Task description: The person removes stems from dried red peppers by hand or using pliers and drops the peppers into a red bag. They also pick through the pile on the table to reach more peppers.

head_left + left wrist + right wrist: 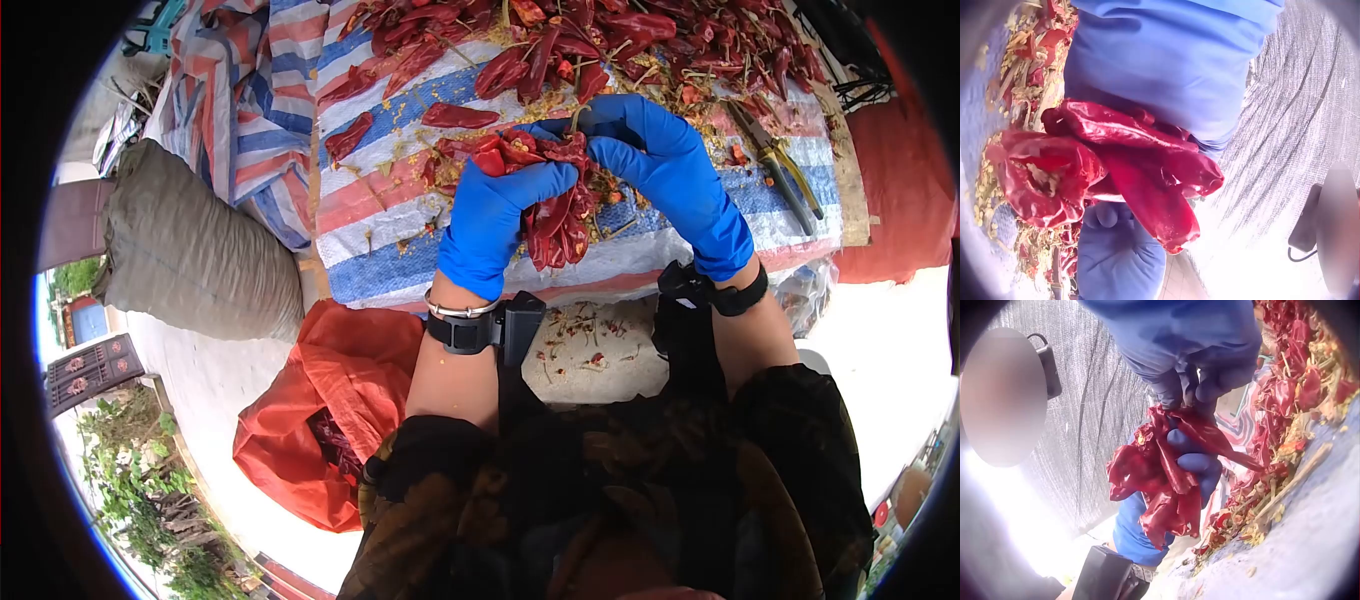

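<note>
Both hands wear blue gloves. In the head view the left hand point(500, 215) grips a bunch of dried red peppers point(555, 225) above the striped sheet point(370, 275). Close on its right, the right hand point(665, 170) has its fingers bent at the top of the bunch. The left wrist view shows several glossy peppers point(1154, 181) sticking out of the left hand point(1154, 62). From the right wrist view, the right hand's point(1191, 344) fingertips pinch the upper end of a pepper in the bunch point(1166, 475); what lies between them is mostly hidden.
A pile of red peppers point(690, 40) covers the far part of the sheet, with loose seeds around. Yellow-handled shears point(775, 160) lie at the right. A full woven sack point(190, 240) and an open red bag point(320, 400) stand at the left.
</note>
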The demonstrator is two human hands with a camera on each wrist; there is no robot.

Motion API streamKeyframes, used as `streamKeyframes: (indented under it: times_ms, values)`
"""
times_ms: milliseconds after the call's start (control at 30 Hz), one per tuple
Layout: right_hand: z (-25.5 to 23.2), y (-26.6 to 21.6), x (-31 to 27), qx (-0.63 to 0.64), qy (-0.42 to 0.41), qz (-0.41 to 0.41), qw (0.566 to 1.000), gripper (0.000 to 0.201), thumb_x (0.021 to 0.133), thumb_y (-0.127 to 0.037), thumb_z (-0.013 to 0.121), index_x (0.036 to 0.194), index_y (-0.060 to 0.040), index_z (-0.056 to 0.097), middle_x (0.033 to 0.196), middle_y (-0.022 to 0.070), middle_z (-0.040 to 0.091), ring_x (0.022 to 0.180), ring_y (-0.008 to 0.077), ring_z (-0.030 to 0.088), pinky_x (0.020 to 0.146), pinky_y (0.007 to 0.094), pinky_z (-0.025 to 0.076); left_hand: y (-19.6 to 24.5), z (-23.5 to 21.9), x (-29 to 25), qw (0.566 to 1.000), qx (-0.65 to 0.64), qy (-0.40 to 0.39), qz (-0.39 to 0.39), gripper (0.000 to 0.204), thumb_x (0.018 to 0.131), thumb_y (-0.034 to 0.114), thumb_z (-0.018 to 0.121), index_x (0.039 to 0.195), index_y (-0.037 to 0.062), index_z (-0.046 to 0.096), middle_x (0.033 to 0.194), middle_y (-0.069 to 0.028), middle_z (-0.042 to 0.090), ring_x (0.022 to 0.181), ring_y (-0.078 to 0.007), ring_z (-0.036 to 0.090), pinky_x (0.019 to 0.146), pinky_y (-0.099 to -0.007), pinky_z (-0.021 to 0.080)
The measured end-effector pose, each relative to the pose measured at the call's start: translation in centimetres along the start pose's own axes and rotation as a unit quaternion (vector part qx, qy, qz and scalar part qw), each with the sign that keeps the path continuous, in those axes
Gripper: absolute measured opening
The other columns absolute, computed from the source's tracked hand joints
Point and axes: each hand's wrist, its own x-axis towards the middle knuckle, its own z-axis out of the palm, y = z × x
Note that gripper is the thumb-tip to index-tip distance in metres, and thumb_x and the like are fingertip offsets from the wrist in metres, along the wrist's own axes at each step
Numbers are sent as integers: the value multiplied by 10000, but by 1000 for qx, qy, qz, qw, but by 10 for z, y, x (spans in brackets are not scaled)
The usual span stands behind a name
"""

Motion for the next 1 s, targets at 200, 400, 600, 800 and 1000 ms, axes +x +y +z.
streamKeyframes:
  times_ms: [200, 400, 600, 800, 1000]
  values:
    - [-8, -12, 6, -89, -71, 24, 993, 269, 807, -3, 593, 1071, -49, 574, 908, 14, 572, 884, 95, 545, 772, 220, 439, 1, 3, -1, 997, -64, -28, -10, 387, 692, 41, 642, 1065, -7, 552, 922, -76, 615, 799, -170, 604, 732, -281, 486]
    - [-6, -4, 2, -36, -13, -32, 999, 169, 808, -5, 591, 973, -36, 603, 883, 10, 602, 813, 73, 555, 730, 217, 452, 1, 5, -2, 998, -62, -4, -9, 401, 685, 52, 646, 1068, -3, 537, 932, -89, 617, 802, -172, 602, 727, -280, 487]
    - [-1, -7, 2, -71, 147, -33, 986, 154, 803, -10, 602, 953, -44, 605, 839, 21, 624, 777, 72, 569, 693, 207, 467, 13, 19, -3, 996, -79, -47, 15, 289, 689, 16, 655, 964, 21, 565, 852, -49, 621, 744, -103, 583, 685, -238, 477]
    - [0, -13, -4, -69, 87, -5, 994, 145, 822, -52, 585, 965, -27, 588, 869, 47, 628, 783, 89, 586, 690, 211, 474, 3, 15, -3, 1000, 11, -19, 0, 305, 655, 7, 686, 933, 26, 565, 777, -12, 597, 683, -84, 555, 657, -229, 464]
    - [-1, 4, -6, 320, -48, 162, 932, 175, 877, -142, 475, 905, 4, 565, 551, -22, 430, 456, 52, 351, 460, 192, 304, -1, 6, -8, 990, -125, -63, -10, 363, 580, 9, 662, 922, 14, 540, 838, -64, 589, 788, -170, 594, 722, -287, 479]
